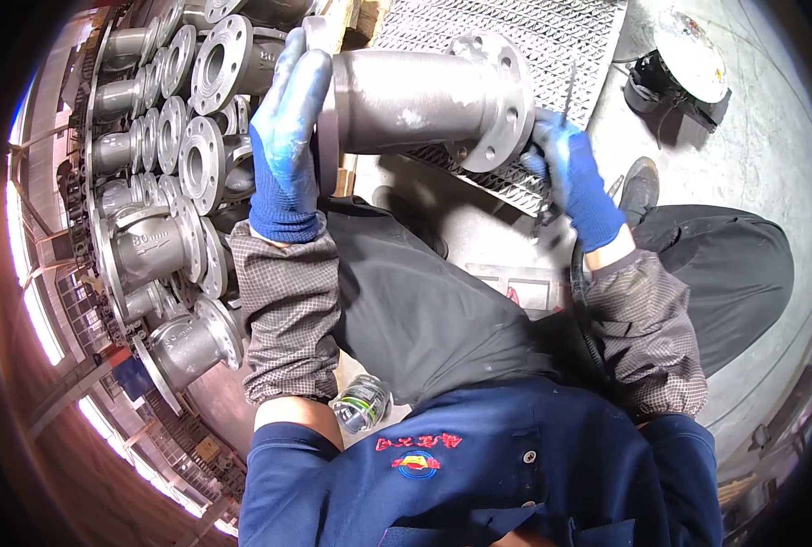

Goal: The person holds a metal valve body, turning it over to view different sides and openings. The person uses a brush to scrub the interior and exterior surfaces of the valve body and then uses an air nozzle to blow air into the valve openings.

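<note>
A grey metal flanged pipe fitting (pixel 415 96) lies sideways in front of me, a round bolt-holed flange at each end. My left hand (pixel 289 137), in a blue work glove, rests against its left flange with fingers stretched out flat. Beside the right flange, my gloved right hand (pixel 565 169) is closed round a dark hand tool (pixel 548 211), mostly hidden by the glove. Above that hand a thin dark rod (pixel 571 89) sticks up. A black hose (pixel 581 296) hangs below the hand along my right forearm.
Several similar flanged fittings (pixel 151 246) are stacked at the left. Under the held fitting is a metal mesh grate (pixel 515 27). A black bucket (pixel 643 91) with a pale round piece (pixel 690 56) stands at the far right. A clear plastic bottle (pixel 362 403) lies beside my leg.
</note>
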The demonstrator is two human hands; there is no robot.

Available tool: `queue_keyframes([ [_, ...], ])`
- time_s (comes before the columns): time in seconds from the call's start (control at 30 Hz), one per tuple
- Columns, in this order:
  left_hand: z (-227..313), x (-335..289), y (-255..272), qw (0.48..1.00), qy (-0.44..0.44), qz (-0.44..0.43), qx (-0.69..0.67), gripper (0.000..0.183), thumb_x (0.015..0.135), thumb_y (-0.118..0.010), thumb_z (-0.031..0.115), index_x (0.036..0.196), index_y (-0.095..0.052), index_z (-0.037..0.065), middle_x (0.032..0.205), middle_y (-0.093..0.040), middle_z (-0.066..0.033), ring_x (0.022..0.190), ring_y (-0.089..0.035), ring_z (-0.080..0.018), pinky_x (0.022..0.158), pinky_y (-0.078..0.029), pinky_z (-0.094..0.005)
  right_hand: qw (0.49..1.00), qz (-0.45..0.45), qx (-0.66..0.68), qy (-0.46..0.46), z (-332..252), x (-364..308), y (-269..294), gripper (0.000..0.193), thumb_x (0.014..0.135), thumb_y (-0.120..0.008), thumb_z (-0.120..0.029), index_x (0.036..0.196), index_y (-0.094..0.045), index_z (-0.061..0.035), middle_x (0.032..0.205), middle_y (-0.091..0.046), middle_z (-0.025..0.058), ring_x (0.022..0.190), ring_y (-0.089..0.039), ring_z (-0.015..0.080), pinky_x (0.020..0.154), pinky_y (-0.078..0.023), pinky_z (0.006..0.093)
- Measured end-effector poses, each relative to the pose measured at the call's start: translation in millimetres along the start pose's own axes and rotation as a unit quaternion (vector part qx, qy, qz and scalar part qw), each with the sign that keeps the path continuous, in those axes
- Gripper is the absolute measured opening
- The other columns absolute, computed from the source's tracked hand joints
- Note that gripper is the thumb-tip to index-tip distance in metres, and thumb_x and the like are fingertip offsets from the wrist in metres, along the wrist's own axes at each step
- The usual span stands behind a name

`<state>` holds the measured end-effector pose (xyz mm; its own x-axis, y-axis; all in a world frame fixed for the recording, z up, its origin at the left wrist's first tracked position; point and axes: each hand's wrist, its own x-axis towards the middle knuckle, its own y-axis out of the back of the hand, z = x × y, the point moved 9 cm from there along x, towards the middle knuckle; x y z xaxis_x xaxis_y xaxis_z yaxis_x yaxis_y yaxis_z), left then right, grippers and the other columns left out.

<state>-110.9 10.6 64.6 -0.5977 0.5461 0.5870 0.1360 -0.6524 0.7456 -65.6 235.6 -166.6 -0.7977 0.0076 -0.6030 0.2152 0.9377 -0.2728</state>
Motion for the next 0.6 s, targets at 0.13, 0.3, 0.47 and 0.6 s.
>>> queue_keyframes([
  [0.13, 1, 10, -23, 0.96, 0.236, -0.081, -0.128, 0.08, 0.077, -0.069, 0.013, 0.144, -0.028, 0.002, 0.14, -0.039, -0.024, 0.127, -0.044, -0.0312, 0.103, -0.037, -0.0338, 0.996, -0.027, -0.018, 0.084, -16, -10, -5, 0.024, 0.094, -0.043, -0.012, 0.107, -0.059, -0.0002, 0.097, -0.061, 0.003, 0.085, -0.057, 0.0092, 0.069, -0.047, 0.0214],
  [0.3, 21, -5, -32, 0.964, 0.226, -0.103, -0.098, 0.092, 0.075, -0.067, -0.001, 0.148, -0.011, 0.001, 0.147, -0.028, -0.0144, 0.133, -0.031, -0.0207, 0.108, -0.029, -0.0324, 0.994, -0.002, 0.077, 0.074, -10, -9, 1, 0.023, 0.094, -0.044, -0.012, 0.104, -0.061, -0.0007, 0.091, -0.058, 0.0, 0.076, -0.052, 0.0051, 0.066, -0.046, 0.019],
  [0.47, 15, -16, -22, 0.922, 0.348, -0.06, -0.159, 0.089, 0.071, -0.074, 0.009, 0.14, -0.022, -0.013, 0.144, -0.035, -0.0214, 0.132, -0.035, -0.0218, 0.108, -0.028, -0.031, 0.996, 0.026, -0.008, 0.082, -22, -25, 10, 0.027, 0.088, -0.044, -0.007, 0.103, -0.064, 0.003, 0.087, -0.063, 0.0045, 0.073, -0.057, 0.0085, 0.064, -0.046, 0.0197],
  [0.6, 4, -13, -11, 0.916, 0.366, 0.004, -0.161, 0.061, 0.078, -0.072, 0.011, 0.13, -0.045, -0.005, 0.131, -0.05, -0.0224, 0.117, -0.052, -0.0235, 0.099, -0.04, -0.0296, 0.998, 0.011, -0.035, 0.049, -38, -31, 8, 0.022, 0.084, -0.044, 0.002, 0.095, -0.063, 0.0057, 0.089, -0.064, 0.0055, 0.074, -0.058, 0.0093, 0.064, -0.048, 0.0221],
])
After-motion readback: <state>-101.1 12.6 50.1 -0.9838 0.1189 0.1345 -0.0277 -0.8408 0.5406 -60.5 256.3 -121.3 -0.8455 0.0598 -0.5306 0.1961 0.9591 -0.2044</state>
